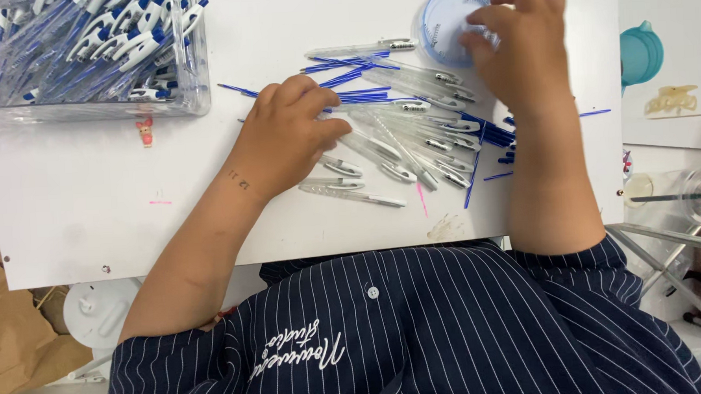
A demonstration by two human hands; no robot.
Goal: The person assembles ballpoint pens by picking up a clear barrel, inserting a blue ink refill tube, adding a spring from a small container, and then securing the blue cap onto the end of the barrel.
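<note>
Pen barrels (411, 143), clear plastic with silver clips, lie in a loose heap at the middle of the white board (90, 192), mixed with thin blue refills (353, 79) that fan out toward ten o'clock and also gather at the heap's three o'clock edge. At nine o'clock of the heap the left hand (289, 137) rests palm down on the barrels, its fingers curled loosely over a few of them; whether it actually pinches one cannot be told, since the fingertips are hidden beneath the knuckles. At one o'clock of the heap the right hand (517, 44) hovers at the rim of a round clear blue tub (445, 19), fingers bent inward and bunched together; they may grip something small, but what it is cannot be made out. Far off at ten o'clock, in the board's corner, stands a clear box (196, 93) packed with finished blue and white pens (92, 43), and just below it lies a tiny pink figurine (144, 131). Beyond the board's three o'clock edge sit a teal container (639, 50) and a pale hair claw (672, 100). At six o'clock the person's dark pinstriped shirt (451, 334) fills the lower view, with brown paper (10, 330) at eight o'clock.
</note>
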